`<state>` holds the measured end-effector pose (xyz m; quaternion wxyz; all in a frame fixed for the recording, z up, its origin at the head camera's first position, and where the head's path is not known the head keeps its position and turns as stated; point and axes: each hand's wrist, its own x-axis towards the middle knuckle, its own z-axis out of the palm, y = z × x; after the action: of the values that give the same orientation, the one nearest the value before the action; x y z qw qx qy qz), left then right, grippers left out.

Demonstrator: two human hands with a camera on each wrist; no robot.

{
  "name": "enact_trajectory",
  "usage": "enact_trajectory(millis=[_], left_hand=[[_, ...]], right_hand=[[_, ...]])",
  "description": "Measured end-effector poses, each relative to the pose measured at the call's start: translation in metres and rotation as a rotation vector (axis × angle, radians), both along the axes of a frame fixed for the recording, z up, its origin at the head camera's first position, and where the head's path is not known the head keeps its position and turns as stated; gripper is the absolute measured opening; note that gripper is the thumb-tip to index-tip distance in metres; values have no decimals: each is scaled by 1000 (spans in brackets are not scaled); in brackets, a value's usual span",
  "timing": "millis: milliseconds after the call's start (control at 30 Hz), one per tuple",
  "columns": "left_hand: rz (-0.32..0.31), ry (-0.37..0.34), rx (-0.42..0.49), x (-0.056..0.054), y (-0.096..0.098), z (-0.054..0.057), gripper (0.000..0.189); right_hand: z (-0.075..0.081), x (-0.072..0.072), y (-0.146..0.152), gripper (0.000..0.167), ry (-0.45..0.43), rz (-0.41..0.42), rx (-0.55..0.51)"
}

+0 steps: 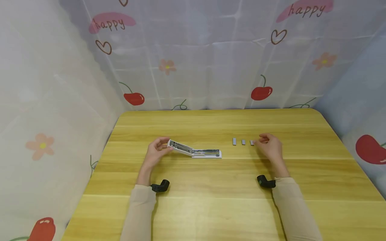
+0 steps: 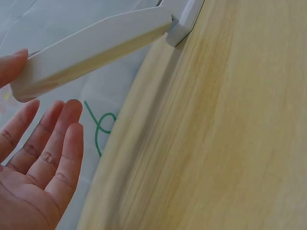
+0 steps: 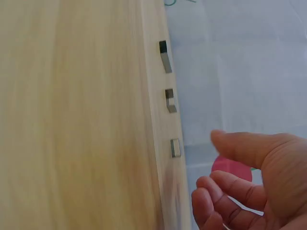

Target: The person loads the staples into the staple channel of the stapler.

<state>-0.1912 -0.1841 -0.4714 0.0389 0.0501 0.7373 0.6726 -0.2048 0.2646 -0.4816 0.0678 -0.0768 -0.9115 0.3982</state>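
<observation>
On table (image 1: 205,201) before cherry-print backdrop (image 1: 208,73): left hand (image 1: 154,153) pinches stapler (image 1: 196,153); right hand (image 1: 271,148), thumb parted, beside staple strips (image 1: 243,142).

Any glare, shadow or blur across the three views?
Head: mild glare on the near table, shadow along the right sleeve; left wrist: dark streak, probably shadow, below the stapler; right wrist: wood grain soft, staple strips still distinguishable.

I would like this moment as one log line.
left hand: holds opened stapler | right hand: near rightmost staple strip | two other strips: on table
</observation>
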Motion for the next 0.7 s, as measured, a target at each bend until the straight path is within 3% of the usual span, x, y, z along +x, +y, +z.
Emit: enact_trajectory(millis=[400, 700], left_hand=[[29, 12, 17, 1, 2, -2, 40], [32, 6, 11, 0, 1, -2, 40]], right_hand=[[-11, -2, -4, 42, -74, -7, 87], [-14, -2, -7, 38, -70, -7, 108]])
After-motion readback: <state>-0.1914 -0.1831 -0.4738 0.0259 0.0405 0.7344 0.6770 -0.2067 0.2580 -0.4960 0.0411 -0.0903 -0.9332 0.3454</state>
